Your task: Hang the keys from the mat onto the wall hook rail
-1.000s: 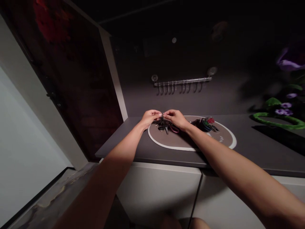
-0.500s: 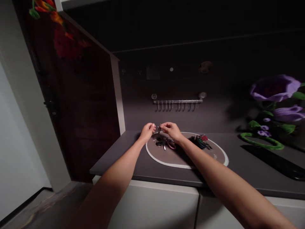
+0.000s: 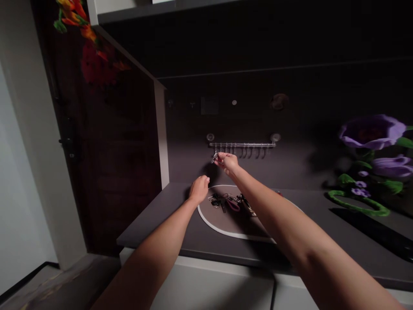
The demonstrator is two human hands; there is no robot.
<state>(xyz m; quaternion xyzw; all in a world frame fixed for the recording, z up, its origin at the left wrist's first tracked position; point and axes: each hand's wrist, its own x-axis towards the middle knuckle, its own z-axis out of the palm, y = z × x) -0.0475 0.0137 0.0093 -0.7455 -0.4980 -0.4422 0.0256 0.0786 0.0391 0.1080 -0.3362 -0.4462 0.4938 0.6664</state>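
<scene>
My right hand [image 3: 228, 162] is raised to the left end of a clear hook rail [image 3: 241, 145] on the wall. Its fingers are pinched on a small set of keys [image 3: 214, 156], shiny metal, just below the leftmost hooks. I cannot tell whether the key ring touches a hook. Lower down, my left hand [image 3: 200, 188] hovers by the left rim of an oval mat [image 3: 222, 226]; its fingers are curled in and nothing shows in them. On the mat lie dark keys [image 3: 216, 202] and a pink strap [image 3: 232, 205]. My right forearm hides part of the pile.
Purple fabric flowers [image 3: 372, 133] and a green fuzzy loop [image 3: 358, 206] stand at the right, beside a long black object [image 3: 371, 228]. A shelf [image 3: 226, 38] overhangs the counter [image 3: 155, 219]. At the left is a dark door [image 3: 122, 163].
My right hand has risen from above the mat to the hook rail with the keys. My left hand has parted from it and is curled lower. The view has tipped up slightly.
</scene>
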